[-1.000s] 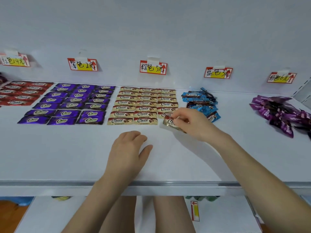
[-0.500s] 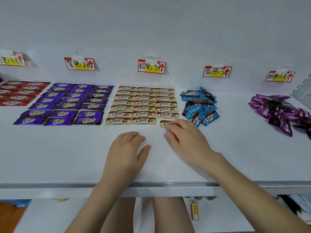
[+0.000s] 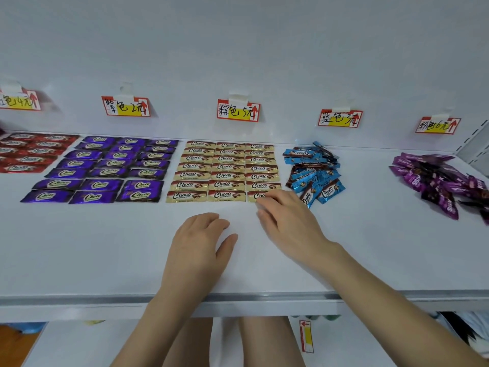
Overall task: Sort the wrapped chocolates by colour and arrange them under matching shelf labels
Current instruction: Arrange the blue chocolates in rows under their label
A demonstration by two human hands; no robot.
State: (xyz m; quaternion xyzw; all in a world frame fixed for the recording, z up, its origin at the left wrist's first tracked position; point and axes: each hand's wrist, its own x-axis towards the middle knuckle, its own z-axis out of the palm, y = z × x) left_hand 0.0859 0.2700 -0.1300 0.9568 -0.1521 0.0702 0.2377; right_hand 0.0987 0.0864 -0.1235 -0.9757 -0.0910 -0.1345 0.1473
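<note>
Now the R hand (image 3: 288, 223) lies on the last gold choc (image 3: 254, 196), at the near right corner of the gold rows (image 3: 225, 168), under the mid label (image 3: 238, 111). Its fingers are flat on the wrapper, not curled round it, so it's pressing, not gripping. The L hand (image 3: 198, 250) rests loose & flat on the shelf (image 3: 370, 247), holding nothing.

Gold looks approx done: 3 neat lines. The purple rows (image 3: 105, 168) & red rows (image 3: 29, 152) look neat too. The blue pile (image 3: 315, 176) & pink pile (image 3: 434, 178) are just heaps under their labels, so I think those are left to do.

What could go wrong:
- If the fingers slide while pressing, the slippy wrapper may skid & bump the chocs next to it, so the row goes crooked.
- If the hand lifts w/ the wrapper stuck to the skin, the choc may come up too & land tilted.
- The blue pile is just beside the R hand. A quick sideways move could knock blue ones into the gold rows & mix the colours.
- The L hand is near the front gold row, so a careless push fwd could shove it.
</note>
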